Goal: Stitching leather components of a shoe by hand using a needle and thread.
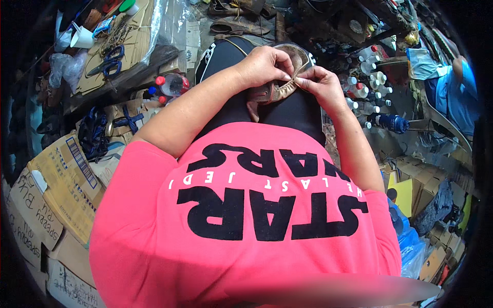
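Observation:
A brown leather shoe (273,93) with a gathered, puckered seam lies across my lap, on dark trousers. My left hand (268,65) pinches at the seam from the left, fingertips bent inward. From the other side my right hand (324,87) holds the seam between thumb and forefinger. The two sets of fingertips nearly meet over the leather. Whether a needle or thread sits between them is too small to make out. A thin pale cord (232,43) stretches over my left thigh, close to the left hand.
Blue-handled scissors (109,62) rest on stacked cardboard (134,38) at the far left, near a white cup (82,37). Several plastic bottles (367,91) stand at my right. Worn dark shoes (239,26) lie ahead. Cardboard boxes (77,185) crowd the near left.

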Available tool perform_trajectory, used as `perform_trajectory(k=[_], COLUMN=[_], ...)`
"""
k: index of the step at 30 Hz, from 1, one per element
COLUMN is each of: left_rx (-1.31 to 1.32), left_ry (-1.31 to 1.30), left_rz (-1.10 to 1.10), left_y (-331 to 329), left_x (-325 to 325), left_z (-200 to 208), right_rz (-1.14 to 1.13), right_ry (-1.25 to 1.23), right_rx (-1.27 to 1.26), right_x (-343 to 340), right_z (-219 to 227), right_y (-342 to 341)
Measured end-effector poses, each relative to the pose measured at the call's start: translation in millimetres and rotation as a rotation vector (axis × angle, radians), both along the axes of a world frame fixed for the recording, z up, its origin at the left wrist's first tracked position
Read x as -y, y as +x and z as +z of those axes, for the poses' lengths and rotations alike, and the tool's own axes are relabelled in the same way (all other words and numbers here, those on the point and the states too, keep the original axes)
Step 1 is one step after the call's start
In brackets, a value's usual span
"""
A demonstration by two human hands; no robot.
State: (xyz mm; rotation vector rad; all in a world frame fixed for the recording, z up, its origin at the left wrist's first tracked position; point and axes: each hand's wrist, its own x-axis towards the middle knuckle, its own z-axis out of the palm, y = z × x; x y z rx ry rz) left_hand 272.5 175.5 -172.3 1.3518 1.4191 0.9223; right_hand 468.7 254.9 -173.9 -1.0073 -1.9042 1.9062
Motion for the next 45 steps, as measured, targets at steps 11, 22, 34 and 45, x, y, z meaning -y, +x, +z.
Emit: perform_trajectory(k=[11,22,34,45], left_rx=[-0.435,-0.617,-0.578,0.245], left_ry=[0.159,0.223,0.286,0.276], left_rz=[-0.090,-0.263,-0.346,0.065], left_y=[1.2,-3.3,-23.1,-34.3], left_x=[10.6,-2.7,11.1,26.3], left_z=[23.5,22.1,19.6,89.6], right_rz=[0.119,-0.132,0.479,-0.249], right_ry=[0.272,0.852,1.170,-0.177], right_rx=[0.058,0.225,0.312,-0.548], right_x=[-9.0,-47.9,-6.4,-22.0], right_z=[2.2,21.8,40.3,18.5], right_y=[26.9,42.0,3.7,8.0])
